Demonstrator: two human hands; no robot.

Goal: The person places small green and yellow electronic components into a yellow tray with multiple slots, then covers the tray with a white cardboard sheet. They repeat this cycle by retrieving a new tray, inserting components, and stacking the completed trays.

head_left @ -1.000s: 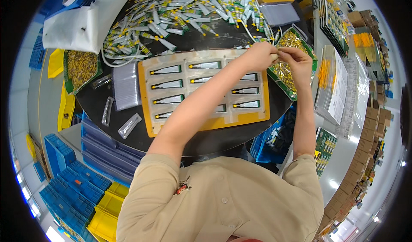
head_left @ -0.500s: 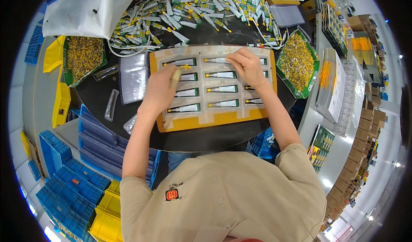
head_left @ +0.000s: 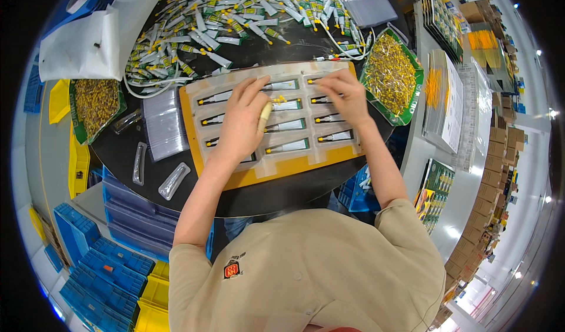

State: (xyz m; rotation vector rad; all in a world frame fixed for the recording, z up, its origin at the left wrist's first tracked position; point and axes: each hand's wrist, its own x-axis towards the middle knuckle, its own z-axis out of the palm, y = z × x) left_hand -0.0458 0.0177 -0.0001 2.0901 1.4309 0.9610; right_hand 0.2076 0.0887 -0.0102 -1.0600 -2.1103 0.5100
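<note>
A shallow translucent tray [head_left: 258, 172] with moulded pockets lies on an orange-yellow board [head_left: 276, 177]. Small white-and-green tubes [head_left: 286, 145] with dark nozzles and yellow tips fill its pockets. Over the left and middle columns, my left hand [head_left: 244, 117] is closed around several tiny yellow pieces [head_left: 279, 100], which stick out beyond the fingers. A pale yellow cover wraps its thumb. My right hand [head_left: 348, 99] pinches at the tip end of the top tube in the right column. Whatever sits between those fingertips is too small to make out.
A large heap of loose tubes [head_left: 235, 20] spreads across the far table, with a white cable around it. Green boxes of yellow-tipped pieces stand at left [head_left: 97, 111] and right [head_left: 391, 76]. Clear plastic blisters [head_left: 165, 123] are stacked left of the board; loose ones [head_left: 174, 181] lie nearby.
The view has shifted slightly. My left hand has moved from the tray's left column toward the middle one, carrying the yellow pieces. My right hand has moved a little rightward to the right column.
</note>
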